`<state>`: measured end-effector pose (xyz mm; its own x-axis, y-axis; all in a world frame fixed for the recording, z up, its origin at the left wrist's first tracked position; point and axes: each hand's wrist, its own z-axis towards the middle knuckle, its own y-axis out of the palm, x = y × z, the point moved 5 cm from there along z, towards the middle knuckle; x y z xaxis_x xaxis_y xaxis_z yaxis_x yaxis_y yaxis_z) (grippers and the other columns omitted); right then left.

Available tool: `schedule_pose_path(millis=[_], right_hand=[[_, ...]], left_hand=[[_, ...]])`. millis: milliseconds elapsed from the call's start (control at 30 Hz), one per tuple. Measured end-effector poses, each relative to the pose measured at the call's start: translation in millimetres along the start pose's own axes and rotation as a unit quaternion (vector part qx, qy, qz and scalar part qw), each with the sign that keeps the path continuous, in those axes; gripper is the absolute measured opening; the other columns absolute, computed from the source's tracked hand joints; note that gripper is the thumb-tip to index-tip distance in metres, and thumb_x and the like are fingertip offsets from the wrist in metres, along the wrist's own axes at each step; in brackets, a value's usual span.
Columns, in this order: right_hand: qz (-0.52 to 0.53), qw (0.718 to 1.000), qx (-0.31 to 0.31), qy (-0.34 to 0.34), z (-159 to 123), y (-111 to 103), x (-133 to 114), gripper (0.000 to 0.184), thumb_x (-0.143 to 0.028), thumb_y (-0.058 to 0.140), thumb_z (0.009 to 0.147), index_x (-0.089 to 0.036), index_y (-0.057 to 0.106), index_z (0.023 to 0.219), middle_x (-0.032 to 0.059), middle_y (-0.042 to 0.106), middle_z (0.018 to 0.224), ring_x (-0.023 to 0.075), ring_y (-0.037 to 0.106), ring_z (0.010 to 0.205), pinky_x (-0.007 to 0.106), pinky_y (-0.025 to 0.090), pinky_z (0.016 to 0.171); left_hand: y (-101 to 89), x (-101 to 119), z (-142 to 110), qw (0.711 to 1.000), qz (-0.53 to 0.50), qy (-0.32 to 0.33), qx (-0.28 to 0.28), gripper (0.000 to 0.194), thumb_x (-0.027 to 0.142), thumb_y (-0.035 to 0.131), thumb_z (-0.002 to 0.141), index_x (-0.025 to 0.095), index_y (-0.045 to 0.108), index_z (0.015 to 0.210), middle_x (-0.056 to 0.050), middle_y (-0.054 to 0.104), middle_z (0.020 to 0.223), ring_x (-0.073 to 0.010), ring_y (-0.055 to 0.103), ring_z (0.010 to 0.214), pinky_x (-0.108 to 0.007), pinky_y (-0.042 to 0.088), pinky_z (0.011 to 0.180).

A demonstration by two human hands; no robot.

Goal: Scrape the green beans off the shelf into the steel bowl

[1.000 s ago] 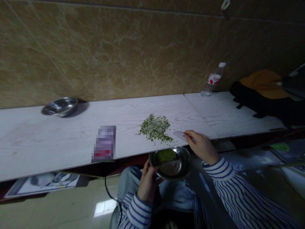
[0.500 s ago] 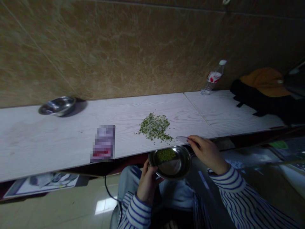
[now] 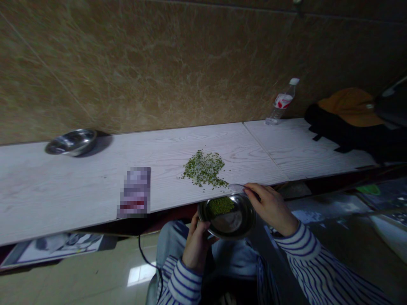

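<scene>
My left hand [image 3: 197, 237] grips the near left rim of a steel bowl [image 3: 243, 228], held tilted just below the counter's front edge. Small green beans [image 3: 222, 206], like mung beans, lie gathered toward its far left side. Between the thumb and fingers of my right hand [image 3: 270, 205] is a pale, thin, flat piece [image 3: 237, 187], rounded at its tip; its exact kind is unclear. That tip is over the counter edge, beside the trailing end of a spread heap of green beans mixed with white grains [image 3: 205, 168].
The white wood-grain counter [image 3: 159, 148] runs along a tiled wall. Another steel bowl [image 3: 71, 143] sits at the back left, and a blurred-out purple packet [image 3: 135, 190] lies nearer. A plastic bottle [image 3: 282, 101], an orange cap [image 3: 349, 106] and dark fabric [image 3: 330, 131] stand right.
My right hand has moved slightly left with the pale flat piece, nearer the heap's trailing end. The bowl in my left hand stays nearly still. The view has shifted a little.
</scene>
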<state>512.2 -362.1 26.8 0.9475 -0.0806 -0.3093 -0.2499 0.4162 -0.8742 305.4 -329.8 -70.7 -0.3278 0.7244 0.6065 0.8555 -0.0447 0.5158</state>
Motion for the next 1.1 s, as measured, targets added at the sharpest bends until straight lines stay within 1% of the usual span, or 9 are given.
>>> schedule_pose_path(millis=[233, 400, 733, 933, 1100], right_hand=[[-0.013, 1.0, -0.001, 0.015, 8, 3, 5, 0.023, -0.027, 0.043, 0.091, -0.02, 0.062, 0.103, 0.007, 0.071, 0.097, 0.022, 0.066, 0.086, 0.036, 0.051, 0.079], [-0.012, 1.0, -0.009, 0.024, 14, 7, 8, 0.022, -0.027, 0.043, 0.092, -0.021, 0.062, 0.102, 0.0061, 0.071, 0.095, 0.0219, 0.066, 0.084, 0.034, 0.05, 0.077], [0.021, 0.999, -0.023, -0.016, 9, 5, -6, 0.022, -0.027, 0.044, 0.092, -0.022, 0.063, 0.102, 0.0055, 0.071, 0.096, 0.021, 0.066, 0.087, 0.035, 0.049, 0.081], [0.009, 1.0, -0.019, -0.006, 10, 6, -3, 0.023, -0.027, 0.043, 0.092, -0.022, 0.063, 0.102, 0.006, 0.071, 0.096, 0.0215, 0.066, 0.085, 0.036, 0.05, 0.079], [0.015, 0.999, -0.038, -0.015, 12, 10, -12, 0.023, -0.027, 0.043, 0.092, -0.022, 0.063, 0.102, 0.0055, 0.071, 0.095, 0.0212, 0.066, 0.086, 0.035, 0.049, 0.08]], left_hand=[[-2.8, 2, 0, 1.0, -0.006, 0.0, 0.008, 0.045, 0.023, 0.06, 0.071, 0.028, 0.051, 0.115, -0.002, 0.061, 0.098, -0.0181, 0.059, 0.08, -0.032, 0.049, 0.064], [-1.7, 3, 1, 1.0, -0.002, 0.007, -0.004, 0.043, 0.024, 0.059, 0.073, 0.027, 0.05, 0.115, -0.004, 0.06, 0.103, -0.0194, 0.058, 0.087, -0.032, 0.05, 0.065], [-3.3, 3, 0, 1.0, 0.005, 0.015, -0.001, 0.045, 0.024, 0.06, 0.072, 0.027, 0.051, 0.116, -0.004, 0.059, 0.108, -0.02, 0.057, 0.09, -0.031, 0.051, 0.064], [-4.9, 3, 1, 1.0, 0.004, 0.018, -0.003, 0.044, 0.025, 0.061, 0.072, 0.028, 0.053, 0.115, -0.004, 0.06, 0.109, -0.0203, 0.058, 0.09, -0.032, 0.051, 0.066], [-6.7, 3, 1, 1.0, -0.004, 0.019, 0.0, 0.044, 0.025, 0.062, 0.07, 0.028, 0.054, 0.114, -0.004, 0.061, 0.106, -0.0198, 0.059, 0.087, -0.033, 0.051, 0.068]])
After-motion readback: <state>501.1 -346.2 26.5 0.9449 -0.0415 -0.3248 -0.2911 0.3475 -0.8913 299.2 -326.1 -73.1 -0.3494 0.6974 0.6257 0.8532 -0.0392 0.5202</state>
